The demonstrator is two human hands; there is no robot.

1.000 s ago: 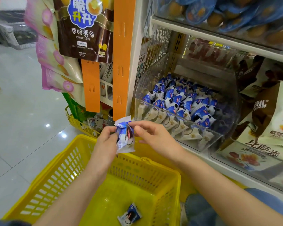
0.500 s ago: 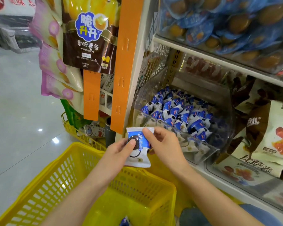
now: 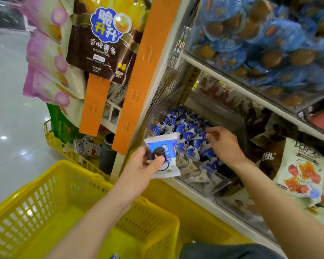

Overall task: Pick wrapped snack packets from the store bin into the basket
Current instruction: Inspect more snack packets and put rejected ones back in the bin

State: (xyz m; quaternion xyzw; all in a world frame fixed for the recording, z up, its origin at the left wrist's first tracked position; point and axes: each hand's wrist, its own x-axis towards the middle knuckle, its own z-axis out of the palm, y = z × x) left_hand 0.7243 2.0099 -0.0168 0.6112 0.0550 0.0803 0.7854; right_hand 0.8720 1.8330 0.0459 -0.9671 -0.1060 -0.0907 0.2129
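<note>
Over the bin (image 3: 219, 185), the right hand (image 3: 223, 144) has blurry fingertips. Left of the bin, the left hand (image 3: 138, 169) covers part of a packet (image 3: 166, 146). Below the bin, the basket (image 3: 45, 193) runs off the picture's edge.

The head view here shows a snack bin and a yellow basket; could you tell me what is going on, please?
A person is picking wrapped snacks off a store shelf. The left hand grips one blue-and-white packet in front of the clear bin, not yet in the yellow basket below. The right hand reaches over the pile of packets in the bin, fingers loose, apparently holding nothing. Another packet shows at the basket's bottom.
</note>
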